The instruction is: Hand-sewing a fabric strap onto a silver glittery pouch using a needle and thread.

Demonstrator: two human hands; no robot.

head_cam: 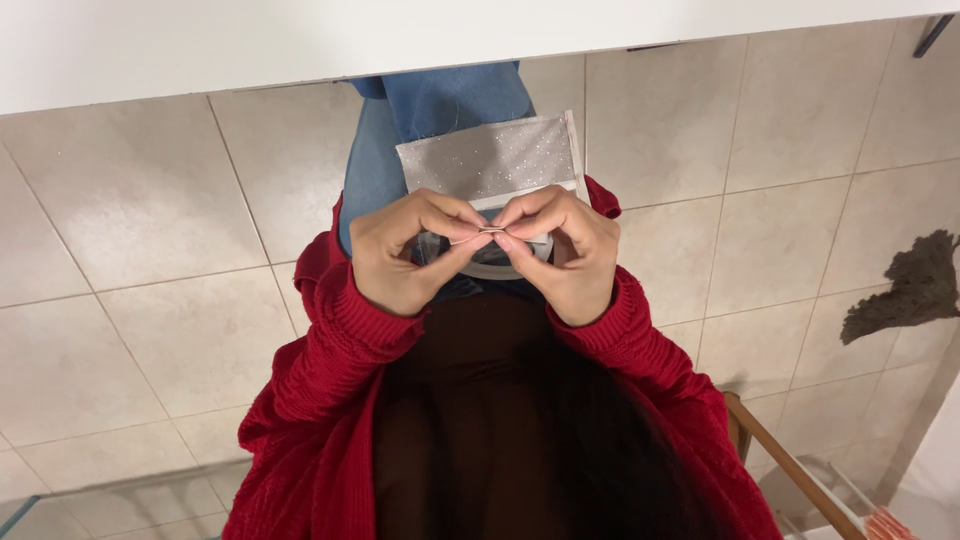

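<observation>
Nearest the camera is dark hair point(600, 450) and a dark top, flanked by red knit sleeves point(330, 370) that run up toward the hands. The view seems turned over, so the person's own sides are hard to fix; taking the picture's sides, the left hand point(405, 255) and the right hand point(565, 250) meet in front of the chest, thumbs and forefingers pinched together, fingertips touching.

Between those fingertips lies a thin pin point(478, 236). Its long axis runs almost level across the picture, from one hand to the other, with the picture-left end a shade lower. Both hands are clamped on it, one at each end. Which end is the point I cannot tell; it is too fine.

Just beyond the pin, partly hidden by the fingers, is a grey speckled fabric point(490, 160), a flat rectangle with a pale edge on its picture-right side. It lies over a blue denim knee point(430, 105), farther from the pin.

Beyond the pin on all sides spreads a beige tiled floor point(150, 210). Well right of the pin a dark rag point(905, 290) lies on the tiles. Lower right of the pin is a wooden chair frame point(790, 465). Farthest off, a white tabletop point(300, 40) edge crosses the picture's top.
</observation>
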